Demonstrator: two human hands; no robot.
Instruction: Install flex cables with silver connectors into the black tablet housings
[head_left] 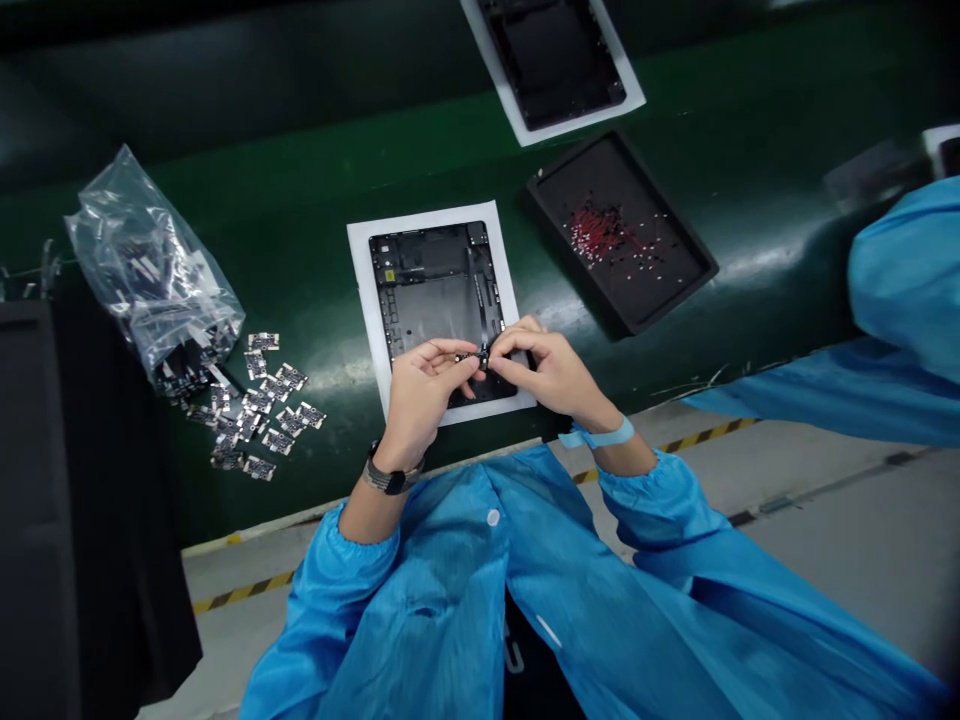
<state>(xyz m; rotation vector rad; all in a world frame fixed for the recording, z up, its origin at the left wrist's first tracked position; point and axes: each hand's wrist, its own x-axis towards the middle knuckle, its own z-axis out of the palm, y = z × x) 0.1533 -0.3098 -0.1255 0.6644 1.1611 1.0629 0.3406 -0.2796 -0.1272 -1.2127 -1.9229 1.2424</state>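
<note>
Head view: a small dark part (481, 358) is held between the left hand (420, 395) and the right hand (551, 370), above the lower end of a black device frame (435, 285) laid on a white sheet (361, 300). The part is pinched from opposite sides by the fingers (454, 350) of both hands; its long axis appears to run across the view from hand to hand, and neither hand is clearly nearer. A black tray (600, 170) holding small red and black pieces is placed to the right on the green table (315, 180). Small circuit boards (270, 420) are scattered to the left, just beside a clear plastic bag (142, 260). A wristwatch (390, 478) is worn on the left wrist. No brand or writing can be read.
</note>
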